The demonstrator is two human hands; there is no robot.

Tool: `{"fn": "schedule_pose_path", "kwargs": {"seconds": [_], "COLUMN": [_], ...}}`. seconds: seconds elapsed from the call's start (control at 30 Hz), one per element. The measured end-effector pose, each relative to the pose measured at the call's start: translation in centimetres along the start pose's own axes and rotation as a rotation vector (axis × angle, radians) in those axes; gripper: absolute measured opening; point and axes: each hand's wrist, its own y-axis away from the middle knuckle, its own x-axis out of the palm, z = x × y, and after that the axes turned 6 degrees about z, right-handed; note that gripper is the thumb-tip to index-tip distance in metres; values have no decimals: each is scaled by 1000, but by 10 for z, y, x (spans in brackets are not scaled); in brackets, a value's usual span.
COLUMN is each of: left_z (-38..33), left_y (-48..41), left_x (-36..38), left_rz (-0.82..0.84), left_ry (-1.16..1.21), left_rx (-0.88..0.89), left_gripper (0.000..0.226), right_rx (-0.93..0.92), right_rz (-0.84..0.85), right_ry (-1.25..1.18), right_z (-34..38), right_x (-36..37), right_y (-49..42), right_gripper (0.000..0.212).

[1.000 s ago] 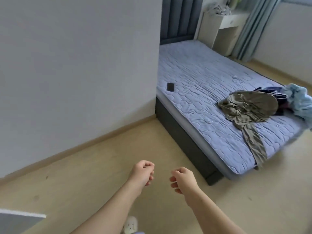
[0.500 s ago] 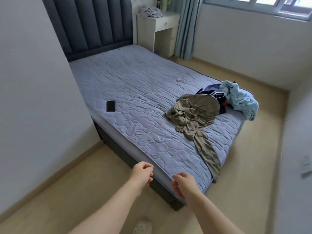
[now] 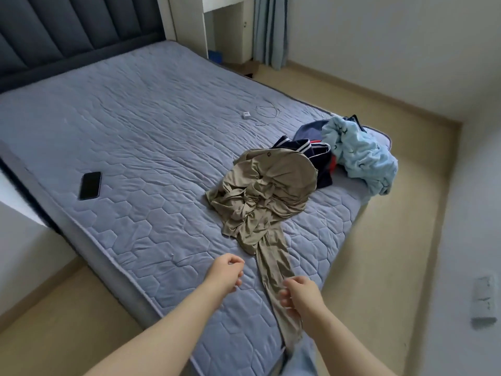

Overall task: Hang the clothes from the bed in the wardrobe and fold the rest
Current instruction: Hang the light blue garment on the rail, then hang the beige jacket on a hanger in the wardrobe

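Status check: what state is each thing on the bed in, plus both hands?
khaki garment, crumpled, one end trailing off the bed
navy garment, bunched, partly under khaki
light blue garment, heaped at corner
phone, flat, screen dark
charger cable, loosely coiled
left hand, loosely curled, empty
right hand, curled over trailing end, grip unclear

One bed (image 3: 135,118) with one padded headboard (image 3: 67,31); on it three garments can be told apart: one khaki garment (image 3: 271,191), one navy garment (image 3: 322,169) with white stripes, one light-blue garment (image 3: 363,153); whether the slate-blue fold (image 3: 306,130) behind them is a fourth cannot be told; one black phone (image 3: 90,185); one white charger (image 3: 246,114) with one cable (image 3: 267,112); two bare hands, one left hand (image 3: 225,272) and one right hand (image 3: 301,299); one curtain (image 3: 268,28); one white desk (image 3: 189,20); one wall switch (image 3: 485,299).
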Motion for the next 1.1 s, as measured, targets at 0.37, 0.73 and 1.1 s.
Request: {"fn": "schedule_pose_path", "kwargs": {"seconds": [0.37, 0.73, 1.1], "left_z": [-43, 26, 72], "left_y": [-143, -310, -315], "left_x": [113, 126, 112], "left_rz": [-178, -324, -353], "left_ry": [146, 36, -391], "left_rx": [-255, -393, -267], "left_gripper": [19, 71, 26], "right_rx": [131, 185, 299], "right_rz": [147, 189, 247], "right_ry": [291, 492, 407], "right_z": [77, 22, -11], "right_x": [-127, -115, -101], "right_y": [-172, -341, -354], "right_gripper": [14, 13, 13]}}
